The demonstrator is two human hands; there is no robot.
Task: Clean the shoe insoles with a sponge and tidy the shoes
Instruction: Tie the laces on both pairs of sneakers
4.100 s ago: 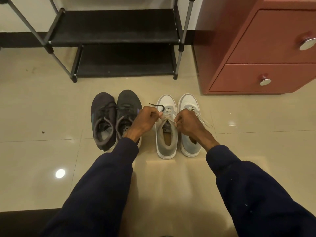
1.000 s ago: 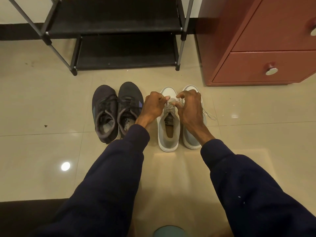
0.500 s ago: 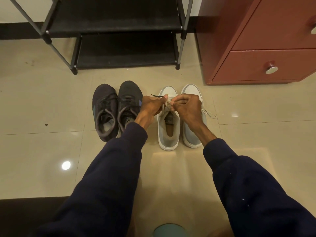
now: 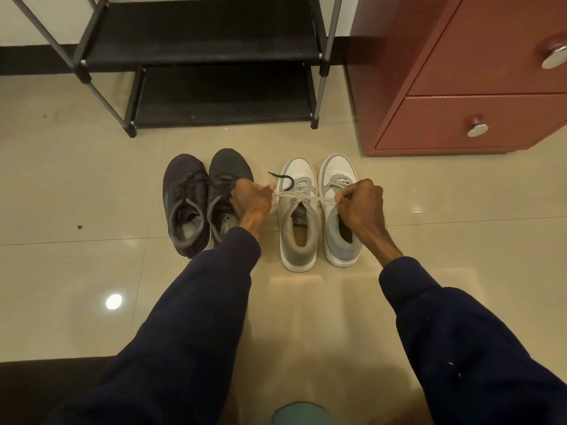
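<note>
Now the left hand (image 4: 250, 200) and the right hand (image 4: 362, 204) each pinch an end of the pale lace (image 4: 302, 198), which runs taut between them over the grey shoe (image 4: 299, 237) on the floor (image 4: 76, 271). Its mate (image 4: 337, 170) sits partly under the right hand; the dark pair (image 4: 184, 204) lies beside and partly beneath the left hand.

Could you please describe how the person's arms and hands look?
Both arms wear long dark navy sleeves, the left sleeve plain, the right sleeve dotted with a few white specks. The left hand and right hand are bare: no gloves, rings or watch show.
</note>
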